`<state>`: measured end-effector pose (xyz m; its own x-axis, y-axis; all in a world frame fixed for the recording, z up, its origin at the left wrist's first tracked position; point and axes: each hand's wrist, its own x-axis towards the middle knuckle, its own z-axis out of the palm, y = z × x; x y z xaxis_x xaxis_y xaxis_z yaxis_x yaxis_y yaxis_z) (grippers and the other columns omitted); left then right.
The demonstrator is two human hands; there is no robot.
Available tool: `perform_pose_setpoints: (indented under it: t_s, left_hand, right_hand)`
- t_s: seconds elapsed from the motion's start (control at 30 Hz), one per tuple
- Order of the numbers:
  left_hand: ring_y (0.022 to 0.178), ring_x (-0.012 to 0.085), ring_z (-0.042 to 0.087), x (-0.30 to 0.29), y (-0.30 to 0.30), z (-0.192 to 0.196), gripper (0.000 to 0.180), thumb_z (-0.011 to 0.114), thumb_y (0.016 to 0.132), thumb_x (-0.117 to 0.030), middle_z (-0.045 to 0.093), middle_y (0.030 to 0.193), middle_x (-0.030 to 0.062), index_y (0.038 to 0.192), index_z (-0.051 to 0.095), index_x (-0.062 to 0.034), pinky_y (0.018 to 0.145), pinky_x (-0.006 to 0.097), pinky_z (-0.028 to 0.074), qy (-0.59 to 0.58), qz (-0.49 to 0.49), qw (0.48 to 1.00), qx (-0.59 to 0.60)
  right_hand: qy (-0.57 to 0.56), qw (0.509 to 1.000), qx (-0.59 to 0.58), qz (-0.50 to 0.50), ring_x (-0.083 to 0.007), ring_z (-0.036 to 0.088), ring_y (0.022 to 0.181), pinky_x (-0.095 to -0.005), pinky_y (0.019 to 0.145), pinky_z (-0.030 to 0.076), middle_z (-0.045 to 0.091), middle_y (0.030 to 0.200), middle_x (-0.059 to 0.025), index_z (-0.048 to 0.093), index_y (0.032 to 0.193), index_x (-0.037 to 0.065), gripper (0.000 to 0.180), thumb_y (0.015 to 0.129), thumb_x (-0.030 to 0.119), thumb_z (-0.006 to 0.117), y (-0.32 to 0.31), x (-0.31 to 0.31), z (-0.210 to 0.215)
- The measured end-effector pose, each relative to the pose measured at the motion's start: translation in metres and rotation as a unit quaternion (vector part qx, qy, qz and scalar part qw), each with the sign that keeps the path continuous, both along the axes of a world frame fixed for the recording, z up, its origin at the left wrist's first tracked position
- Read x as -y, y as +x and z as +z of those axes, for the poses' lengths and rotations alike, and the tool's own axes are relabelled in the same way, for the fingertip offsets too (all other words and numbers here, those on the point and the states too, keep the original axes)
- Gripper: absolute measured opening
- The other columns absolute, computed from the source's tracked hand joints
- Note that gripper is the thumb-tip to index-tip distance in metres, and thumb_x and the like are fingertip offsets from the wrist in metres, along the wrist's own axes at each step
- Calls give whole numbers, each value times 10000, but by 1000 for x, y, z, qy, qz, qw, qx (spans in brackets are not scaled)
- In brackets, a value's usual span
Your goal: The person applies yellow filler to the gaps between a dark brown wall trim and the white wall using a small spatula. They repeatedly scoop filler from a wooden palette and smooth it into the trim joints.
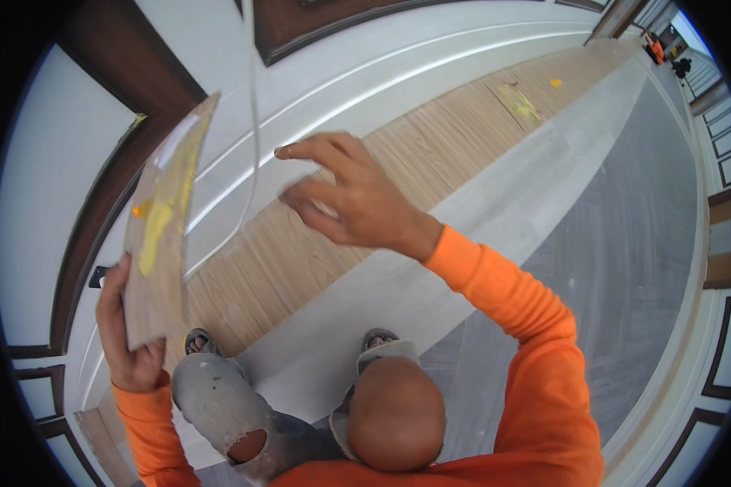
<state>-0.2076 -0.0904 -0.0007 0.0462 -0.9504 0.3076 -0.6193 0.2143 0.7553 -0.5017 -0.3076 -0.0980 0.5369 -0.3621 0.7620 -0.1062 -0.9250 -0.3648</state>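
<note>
My left hand [134,337] grips the lower end of a thin wooden board [158,296] and holds it tilted upright by the wall. Yellow paste [161,215] is smeared along the board's face, with a pale patch near the top and a small orange dab [140,210] at one edge. My right hand [349,191] is raised over the floor, apart from the board. Its fingers are curved and spread, slightly blurred, with nothing visible between them; one fingertip looks stained.
A white cord [254,122] hangs between the board and my right hand. White wall panels with dark brown trim [97,49] stand alongside. Wood-look strips and a pale sheet [325,325] cover the floor. A yellow-smeared piece [518,103] lies farther off. Someone in orange [655,50] is far away.
</note>
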Motion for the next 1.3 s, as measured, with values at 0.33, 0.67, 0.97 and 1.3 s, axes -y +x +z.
perform_pose_setpoints:
  t_s: [0.33,0.67,0.97,1.3]
  left_hand:
    - [899,115,683,17,-5,27,323,590,1047,-227,669,1027,106,1288,605,-13,766,237,589,46,19,917,-396]
    - [630,78,619,5,63,-8,376,497,1066,-236,646,888,127,1292,554,59,430,167,483,-5,182,878,-443]
    - [591,136,532,-50,186,-30,456,426,1082,-166,543,897,127,1446,384,106,378,220,436,-10,-25,868,-497]
    - [1149,315,672,-97,139,63,809,645,893,-427,630,1334,228,1475,420,88,1036,397,519,160,226,931,-239]
  right_hand:
    - [436,873,169,140,-119,661,740,-259,703,538,708,871,-77,735,1081,-48,280,978,212,719,-15,17,97]
    - [612,725,192,250,-156,661,753,-278,685,518,665,883,-90,670,1031,-32,201,1003,165,642,81,21,66]
    - [556,663,387,320,-152,614,723,-305,690,506,665,879,-75,635,1014,19,173,1003,191,621,182,16,50]
    - [481,595,517,383,-149,635,832,-306,663,536,671,982,-103,625,1116,-19,162,1006,97,600,187,45,6]
